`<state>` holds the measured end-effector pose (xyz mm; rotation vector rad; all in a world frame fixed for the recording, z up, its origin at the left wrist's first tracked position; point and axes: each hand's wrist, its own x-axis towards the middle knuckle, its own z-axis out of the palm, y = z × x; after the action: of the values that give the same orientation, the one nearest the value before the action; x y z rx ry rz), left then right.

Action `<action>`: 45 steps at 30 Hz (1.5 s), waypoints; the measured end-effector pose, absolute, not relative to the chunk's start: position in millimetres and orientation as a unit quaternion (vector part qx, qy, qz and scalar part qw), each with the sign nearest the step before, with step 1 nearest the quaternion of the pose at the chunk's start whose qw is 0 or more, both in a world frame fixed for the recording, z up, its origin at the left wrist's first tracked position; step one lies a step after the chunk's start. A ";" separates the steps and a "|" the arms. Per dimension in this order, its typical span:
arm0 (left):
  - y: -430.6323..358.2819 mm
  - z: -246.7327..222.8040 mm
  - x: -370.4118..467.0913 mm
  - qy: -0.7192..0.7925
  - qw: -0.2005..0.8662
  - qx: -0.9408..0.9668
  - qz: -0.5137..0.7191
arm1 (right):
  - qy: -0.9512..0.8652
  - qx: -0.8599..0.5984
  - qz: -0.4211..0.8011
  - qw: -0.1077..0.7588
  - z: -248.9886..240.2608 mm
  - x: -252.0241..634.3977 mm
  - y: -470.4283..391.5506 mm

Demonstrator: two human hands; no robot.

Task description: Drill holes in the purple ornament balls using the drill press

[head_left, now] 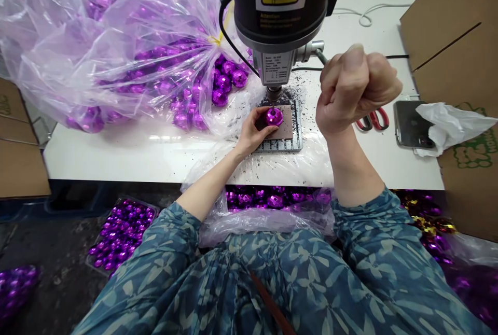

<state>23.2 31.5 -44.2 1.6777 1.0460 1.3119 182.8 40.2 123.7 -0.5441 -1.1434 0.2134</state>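
Under the chuck of a bench drill press point(280, 26), my left hand point(253, 130) grips a shiny purple faceted ball point(274, 116) between thumb and fingers. The ball rests on a brown board point(286, 126), which lies on the drill's metal base plate point(298, 140). The drill bit comes down at the top of the ball; I cannot tell how deep it is. My right hand point(352, 88) is closed in a fist around the end of the drill's feed lever point(321, 56), and hides most of the grip.
A clear plastic bag point(155, 65) of purple balls fills the table's left side. Red-handled scissors point(373, 120), a phone point(412, 123) and crumpled tissue point(447, 125) lie right. Cardboard boxes point(451, 39) stand beyond. More balls fill a bag point(276, 199) below the table edge and a tray point(122, 234).
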 end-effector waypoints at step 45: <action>112.1 -7.4 -85.6 0.717 0.158 0.575 0.361 | -0.466 -0.165 0.279 0.823 206.8 171.1 79.1</action>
<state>-85.6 112.1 -7.4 1.6449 2.0500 1.0340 171.1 79.1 206.8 -0.3508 -0.9920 0.5925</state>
